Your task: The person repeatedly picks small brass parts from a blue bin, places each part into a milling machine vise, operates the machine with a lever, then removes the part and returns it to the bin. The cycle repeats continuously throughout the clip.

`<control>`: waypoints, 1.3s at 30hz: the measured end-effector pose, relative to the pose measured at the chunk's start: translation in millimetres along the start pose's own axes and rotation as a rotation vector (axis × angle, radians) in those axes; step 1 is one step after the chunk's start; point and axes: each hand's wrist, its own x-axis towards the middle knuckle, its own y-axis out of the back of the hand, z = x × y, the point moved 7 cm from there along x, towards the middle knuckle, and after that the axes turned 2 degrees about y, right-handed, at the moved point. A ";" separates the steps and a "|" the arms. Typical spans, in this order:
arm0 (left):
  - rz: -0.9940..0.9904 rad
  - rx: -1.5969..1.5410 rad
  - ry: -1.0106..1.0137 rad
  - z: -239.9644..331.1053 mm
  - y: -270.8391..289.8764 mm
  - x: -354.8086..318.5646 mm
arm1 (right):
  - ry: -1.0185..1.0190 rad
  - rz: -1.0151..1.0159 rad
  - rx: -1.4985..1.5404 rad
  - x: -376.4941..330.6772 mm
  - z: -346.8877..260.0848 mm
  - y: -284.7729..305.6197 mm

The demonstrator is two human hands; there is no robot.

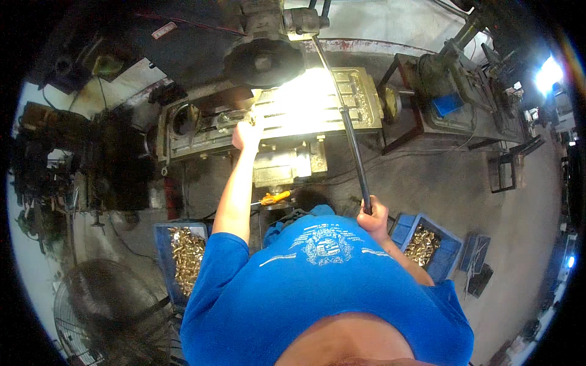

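Observation:
My left hand (246, 135) reaches forward to the slotted metal machine table (360, 113) and is closed at its front edge, beside a small clamp-like fitting. Whatever the fingers hold is too small and glare-washed to name. My right hand (374, 218) wraps round the black lower end of a long lever (353, 140), which slants up to the machine head (302, 23). Over the table hangs a dark round machine part (264, 61), and strong light whitens the table's middle.
Blue bins of brass-coloured parts stand at my left (162, 247) and right (450, 253). An orange-handled tool (274, 197) lies below the table. A fan (91, 311) is at the lower left. On a metal stand at the right lies a blue object (447, 105).

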 end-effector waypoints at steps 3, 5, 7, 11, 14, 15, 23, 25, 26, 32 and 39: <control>-0.002 0.010 0.005 -2.4 -3.0 0.7 | 0.017 -0.009 0.018 2.5 -0.3 -1.8; -0.016 0.025 0.014 -2.9 -4.4 0.9 | 0.010 -0.011 -0.021 3.7 -3.5 -1.7; -0.031 0.035 0.018 -4.2 -6.6 2.6 | 0.023 0.005 -0.025 4.8 -3.3 -2.3; -0.023 0.034 0.010 -4.7 -7.8 2.5 | 0.027 -0.007 0.025 7.6 0.5 -3.2; -0.008 0.022 0.008 -3.8 -6.0 0.3 | 0.033 -0.007 0.032 9.5 7.0 -2.2; -0.006 0.017 0.007 -3.4 -6.0 0.1 | 0.036 0.004 0.006 10.0 7.2 -1.7; -0.015 0.025 0.035 -7.7 -9.0 2.7 | 0.118 0.063 -0.099 15.3 4.8 -2.7; -0.022 0.023 0.048 -7.7 -8.9 2.8 | 0.099 0.059 -0.067 17.6 15.0 -3.4; -0.021 0.018 0.053 -9.0 -9.5 3.6 | 0.090 0.057 -0.052 18.4 18.9 -2.9; -0.022 0.029 0.057 -6.2 -5.6 2.0 | 0.105 0.069 -0.126 19.5 20.6 -1.0; -0.014 -0.010 0.010 -3.2 -4.5 -0.2 | 0.105 0.065 -0.107 20.0 14.3 -1.5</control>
